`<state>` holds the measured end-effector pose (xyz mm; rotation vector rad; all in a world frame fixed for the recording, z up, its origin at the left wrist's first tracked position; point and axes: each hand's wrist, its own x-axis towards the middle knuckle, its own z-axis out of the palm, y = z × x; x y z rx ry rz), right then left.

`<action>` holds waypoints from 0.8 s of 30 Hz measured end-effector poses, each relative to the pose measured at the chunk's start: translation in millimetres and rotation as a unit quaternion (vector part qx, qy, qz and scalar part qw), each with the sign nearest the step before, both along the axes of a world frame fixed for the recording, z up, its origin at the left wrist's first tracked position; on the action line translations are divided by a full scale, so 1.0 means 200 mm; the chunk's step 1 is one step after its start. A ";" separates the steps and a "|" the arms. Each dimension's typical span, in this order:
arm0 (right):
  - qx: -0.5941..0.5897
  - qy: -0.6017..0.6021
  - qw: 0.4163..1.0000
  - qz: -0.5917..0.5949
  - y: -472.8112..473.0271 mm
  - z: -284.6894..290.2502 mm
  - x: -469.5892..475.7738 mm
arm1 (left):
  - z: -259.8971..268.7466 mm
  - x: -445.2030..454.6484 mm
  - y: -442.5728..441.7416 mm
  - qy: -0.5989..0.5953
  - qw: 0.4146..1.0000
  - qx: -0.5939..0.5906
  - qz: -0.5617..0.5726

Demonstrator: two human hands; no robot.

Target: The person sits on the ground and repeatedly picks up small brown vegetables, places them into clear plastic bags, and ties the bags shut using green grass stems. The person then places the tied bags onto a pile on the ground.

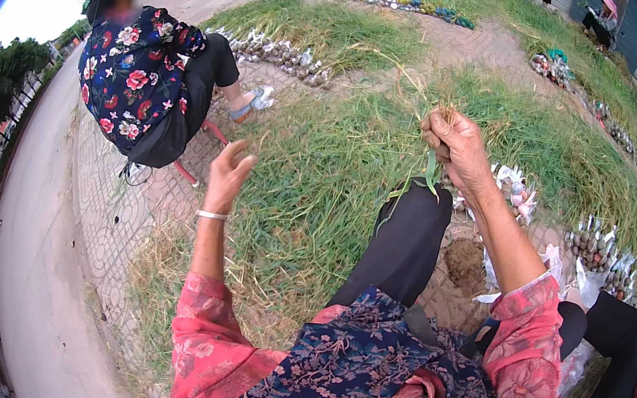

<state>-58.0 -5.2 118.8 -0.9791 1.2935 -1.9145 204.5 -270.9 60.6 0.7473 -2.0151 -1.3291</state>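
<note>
My right hand (pixel 453 145) is raised above my knee with its fingers closed on a small tuft of grass (pixel 444 113). Dry roots or stems stick out at the top of the fist, and green blades hang below it. My left hand (pixel 229 173), a pale bangle at its wrist, is held up to the left with fingers apart and nothing in it. Between the hands and below them spreads a thick layer of long green grass (pixel 321 181). A mound of brown soil (pixel 465 263) lies to the right of my knee.
A person in a flowered top (pixel 133 72) sits at the left on a low seat. Rows of small plastic-wrapped bundles (pixel 278 57) lie among the grass, with more bundles (pixel 593 243) at the right. Another person's dark-trousered leg (pixel 620 330) is close on my right. A road (pixel 37 219) runs along the left.
</note>
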 end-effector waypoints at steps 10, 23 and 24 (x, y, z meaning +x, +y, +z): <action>0.021 0.077 0.996 0.026 -0.03 -0.03 0.10 | 0.38 -0.76 0.46 0.189 0.940 -0.170 -0.229; -0.003 0.047 0.996 -0.069 0.00 -0.07 -0.02 | -0.10 0.21 -0.50 -0.332 0.855 -0.387 0.100; -0.016 0.048 0.996 -0.074 -0.02 -0.07 -0.01 | -0.04 0.15 -0.42 -0.275 0.923 -0.266 0.036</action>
